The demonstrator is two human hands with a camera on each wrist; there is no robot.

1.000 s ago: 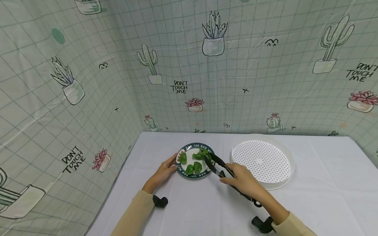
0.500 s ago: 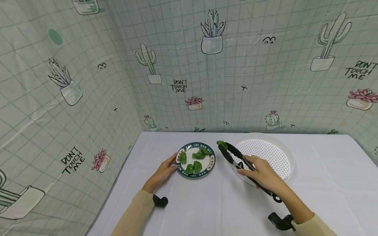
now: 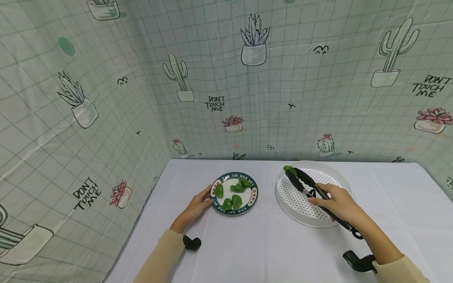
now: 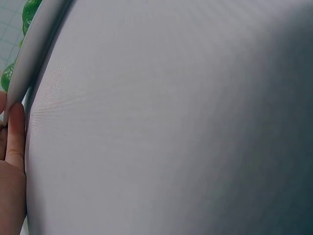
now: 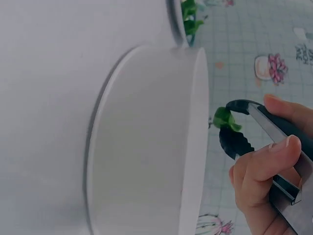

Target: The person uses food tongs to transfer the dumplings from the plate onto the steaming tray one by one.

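My right hand (image 3: pixel 337 202) grips black-and-metal tongs (image 3: pixel 296 180), whose tips pinch a piece of green pepper (image 3: pixel 289 169). In the right wrist view the pepper piece (image 5: pixel 225 118) sits between the dark tong tips, above the rim of a round white tray (image 5: pixel 195 142). That tray has a perforated inner base (image 3: pixel 301 200). At the left, my left hand (image 3: pixel 194 208) holds the edge of a round plate (image 3: pixel 252 203) with a green lettered rim. Several green pepper pieces (image 3: pixel 237 188) lie on the plate. The left wrist view shows a finger (image 4: pixel 16 125) against the plate's underside (image 4: pixel 32 54).
A white cloth (image 3: pixel 247 247) covers the table. Behind and to the left hangs a gridded backdrop (image 3: pixel 283 78) printed with cacti and lettering. A dark wrist device (image 3: pixel 192 242) shows by the left cuff, another device (image 3: pixel 358 261) by the right cuff.
My right hand has carried the tongs and a pepper piece from the plate rightward, over the white tray. My left hand and the plate have stayed in place.
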